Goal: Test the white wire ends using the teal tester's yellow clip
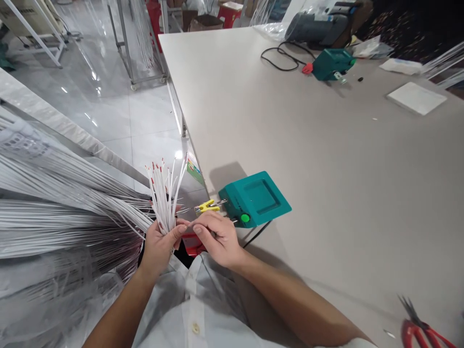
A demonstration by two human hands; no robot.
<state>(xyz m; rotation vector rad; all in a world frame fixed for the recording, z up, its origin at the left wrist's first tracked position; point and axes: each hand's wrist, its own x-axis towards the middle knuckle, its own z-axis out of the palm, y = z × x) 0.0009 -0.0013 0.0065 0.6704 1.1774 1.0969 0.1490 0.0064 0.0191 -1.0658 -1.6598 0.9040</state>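
Left hand [159, 246] grips white wires [163, 200]; right hand [219, 239], hold unclear, apparently separates one; next move likely needs steady pinching.

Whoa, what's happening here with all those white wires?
A person holds a bunch of thin white wires, some with red tips, in their left hand. Their right hand is bent close beside it; whether it pinches something is hard to tell. Just beyond is a yellow clip at the front of a green box on the table. More long wires lie at the left.
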